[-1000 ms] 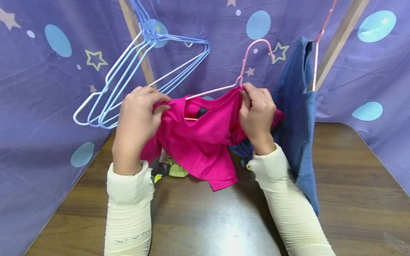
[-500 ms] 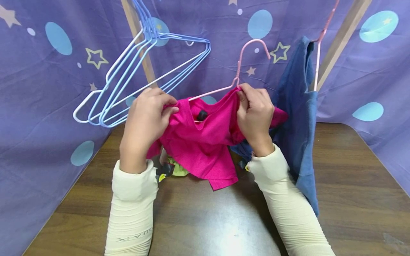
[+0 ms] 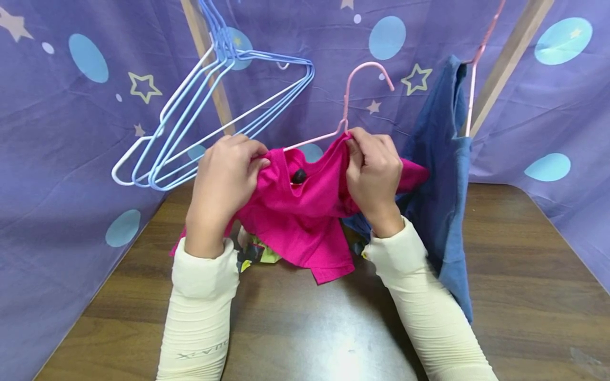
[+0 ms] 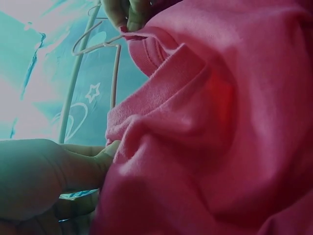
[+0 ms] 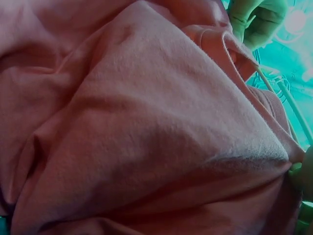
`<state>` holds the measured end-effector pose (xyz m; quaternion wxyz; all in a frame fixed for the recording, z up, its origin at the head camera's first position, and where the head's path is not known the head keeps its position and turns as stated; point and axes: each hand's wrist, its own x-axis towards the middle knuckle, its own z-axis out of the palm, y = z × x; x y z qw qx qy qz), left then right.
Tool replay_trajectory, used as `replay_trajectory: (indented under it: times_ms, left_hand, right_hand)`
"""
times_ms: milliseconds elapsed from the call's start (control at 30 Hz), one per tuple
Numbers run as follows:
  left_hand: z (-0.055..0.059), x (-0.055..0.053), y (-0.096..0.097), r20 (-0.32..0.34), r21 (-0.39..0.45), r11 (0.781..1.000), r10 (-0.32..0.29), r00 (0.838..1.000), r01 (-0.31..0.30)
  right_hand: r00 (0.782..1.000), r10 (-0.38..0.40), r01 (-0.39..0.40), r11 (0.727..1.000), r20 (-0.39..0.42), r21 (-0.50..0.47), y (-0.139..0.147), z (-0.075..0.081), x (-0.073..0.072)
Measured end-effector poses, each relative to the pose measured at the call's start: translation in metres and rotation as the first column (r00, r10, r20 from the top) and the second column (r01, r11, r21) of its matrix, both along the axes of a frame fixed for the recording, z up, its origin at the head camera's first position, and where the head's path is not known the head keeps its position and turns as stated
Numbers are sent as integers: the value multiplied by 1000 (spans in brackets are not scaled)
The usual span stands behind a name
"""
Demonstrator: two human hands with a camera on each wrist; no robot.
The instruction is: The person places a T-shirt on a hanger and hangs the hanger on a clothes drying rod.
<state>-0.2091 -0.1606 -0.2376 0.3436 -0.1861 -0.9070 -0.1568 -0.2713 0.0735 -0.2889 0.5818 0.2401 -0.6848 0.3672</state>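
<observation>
A bright pink T-shirt (image 3: 310,211) hangs between my two hands in the head view. My left hand (image 3: 226,185) pinches its shoulder beside the collar between thumb and fingers. At the other side of the neckline, my right hand (image 3: 374,174) pinches the collar edge right by the neck of a pink hanger (image 3: 348,100). The hanger's hook stands up free above the shirt, and one sloping arm shows across the neck opening; the rest is hidden in the cloth. In the left wrist view, the thumb (image 4: 88,164) presses on the shirt's neckband (image 4: 146,100).
Several blue and white hangers (image 3: 190,116) hang from a wooden pole (image 3: 205,58) at left. A blue garment (image 3: 443,190) hangs on another pink hanger (image 3: 473,95) at right. Light green cloth (image 3: 270,255) lies on the brown table (image 3: 295,328) behind the shirt.
My left hand has moved right and slightly inward. My right hand has shifted a little left, and the pink hanger's hook has moved left with it. Both hands still pinch the shirt.
</observation>
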Motion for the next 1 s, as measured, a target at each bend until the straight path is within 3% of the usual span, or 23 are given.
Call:
replay_trajectory:
  times_ms: [300,1000]
  left_hand:
    - [-2,0,5,-54,-16,1000,2,999,-2]
    - [-6,1,20,-71,-2,1000,14,997,-14]
  right_hand:
    - [1000,11,-11,1000,-19,4,-6,-2,4]
    - [999,42,-41,999,-34,31,-16,-5,8]
